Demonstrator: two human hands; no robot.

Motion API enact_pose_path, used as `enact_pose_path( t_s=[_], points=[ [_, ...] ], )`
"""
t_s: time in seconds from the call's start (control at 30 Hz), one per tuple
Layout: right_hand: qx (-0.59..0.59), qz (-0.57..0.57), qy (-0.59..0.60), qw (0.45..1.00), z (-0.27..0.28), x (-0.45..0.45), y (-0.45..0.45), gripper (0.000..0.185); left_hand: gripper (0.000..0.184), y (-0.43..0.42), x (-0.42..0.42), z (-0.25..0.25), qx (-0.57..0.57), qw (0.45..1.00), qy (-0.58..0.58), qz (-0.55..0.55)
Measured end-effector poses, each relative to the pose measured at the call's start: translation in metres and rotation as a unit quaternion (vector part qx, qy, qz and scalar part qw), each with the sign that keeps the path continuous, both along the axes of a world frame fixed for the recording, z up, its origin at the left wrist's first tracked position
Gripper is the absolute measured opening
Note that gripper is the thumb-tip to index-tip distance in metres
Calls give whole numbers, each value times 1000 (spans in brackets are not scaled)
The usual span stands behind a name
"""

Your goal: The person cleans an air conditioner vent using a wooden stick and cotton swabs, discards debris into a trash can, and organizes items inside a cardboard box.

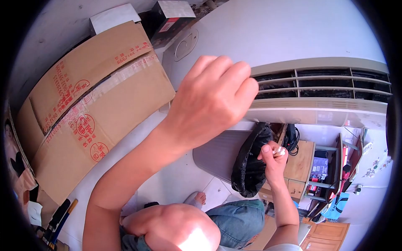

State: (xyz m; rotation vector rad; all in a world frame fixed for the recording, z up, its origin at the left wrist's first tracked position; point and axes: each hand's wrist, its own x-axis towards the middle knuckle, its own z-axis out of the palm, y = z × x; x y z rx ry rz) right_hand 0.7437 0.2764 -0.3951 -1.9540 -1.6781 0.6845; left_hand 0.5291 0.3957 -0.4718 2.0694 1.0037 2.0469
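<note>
My left hand (211,92) is closed in a fist, its back towards me, in front of the left end of a dusty air-conditioner vent (322,83). Its fingertips are turned away, so I cannot see what they hold, if anything. Lower right, my right hand (274,167) is closed around small white-tipped sticks that look like cotton swabs (279,152). Just left of that hand is the rim of a grey bin (217,150), lined with a black plastic bag (247,171).
A large taped cardboard box (113,96) with red print stands at left. Smaller boxes (171,21) sit behind it. Right of the bin are a wooden cabinet (299,163) and a shelf with packages (320,166). My bent knee (176,224) is below.
</note>
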Motion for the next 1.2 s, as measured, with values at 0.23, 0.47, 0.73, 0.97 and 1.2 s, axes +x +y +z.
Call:
enact_pose_path(
  t_s=[0.23,0.47,0.73,0.97,1.2],
  points=[
    [-2,4,-9,1000,0,1,-2,41,18,-4,22,0,-2,997,-64,51],
    [-5,-1,-1,1000,-1,1,-4,41,21,-7,30,-1,46,986,-124,100],
    [-7,-2,2,1000,0,3,-4,41,20,-11,21,-4,-31,974,-221,-39],
    [7,8,3,1000,2,-4,0,41,15,-23,11,-19,-109,935,-305,-145],
    [9,23,14,1000,2,-9,3,41,20,-20,1,-19,-75,985,-154,-25]
  ],
)
